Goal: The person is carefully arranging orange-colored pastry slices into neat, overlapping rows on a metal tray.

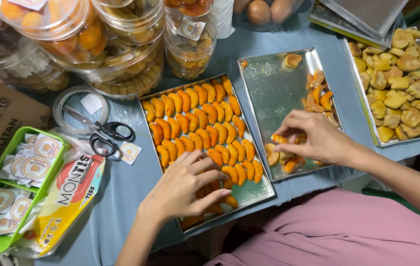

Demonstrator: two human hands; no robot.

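Your left hand (183,187) lies flat and open on the orange cookies (200,123) lined up in the near tray (264,189), holding nothing. Your right hand (313,138) reaches into the middle tray (269,88); its fingertips seem to pinch one loose cookie (278,139), though that is hard to see.

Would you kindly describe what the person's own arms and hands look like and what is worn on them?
Both forearms are bare: no sleeves, gloves, watch or bracelets in view. The left hand and right hand show no rings. Fingernails are short and unpainted as far as can be seen. A pink garment covers the body below.
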